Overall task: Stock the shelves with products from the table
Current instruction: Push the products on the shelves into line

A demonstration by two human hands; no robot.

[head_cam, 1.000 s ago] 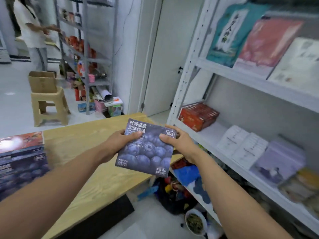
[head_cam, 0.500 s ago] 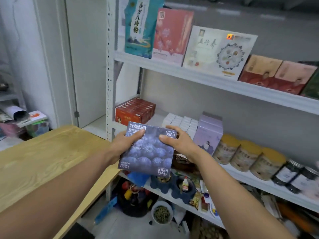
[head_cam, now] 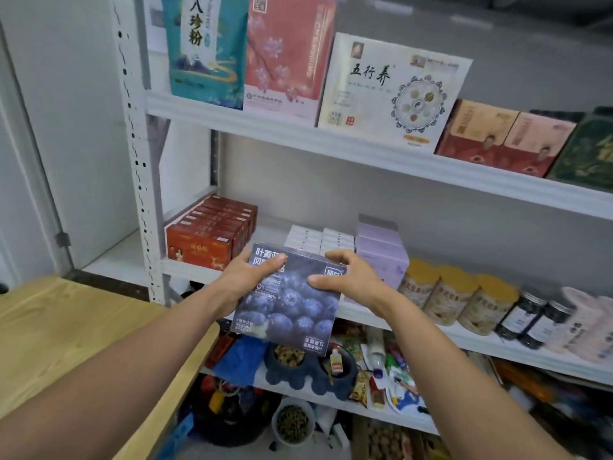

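The left hand (head_cam: 247, 277) is gripping the upper left corner of the blueberry drink box (head_cam: 292, 310), thumb across the printed front and fingers behind. The right hand (head_cam: 345, 277) is pinching the upper right corner, thumb on the face and fingers curled over the top edge. The box is hanging upright in the air, just in front of the middle shelf (head_cam: 189, 270) and beyond the end of the wooden counter (head_cam: 66, 327).

The likely spot is the gap between the red boxes (head_cam: 205, 240) and the white packs (head_cam: 318, 239). To do it well, the person is probably going to need to lift the lower edge over the shelf lip, slide the box in straight with its label facing out, and let go only once it is standing (the white packs are close enough to get nudged).

Counted: one blueberry box in hand; three tan jars with yellow lids (head_cam: 451, 300); two dark jars with silver lids (head_cam: 530, 313); at least two lilac boxes (head_cam: 381, 250), stacked. The red boxes are standing in a single row and the white packs in two columns, too foreshortened to count. On the upper shelf (head_cam: 365, 151): one teal bag (head_cam: 207, 48), one pink box (head_cam: 287, 58), one white box (head_cam: 391, 91).
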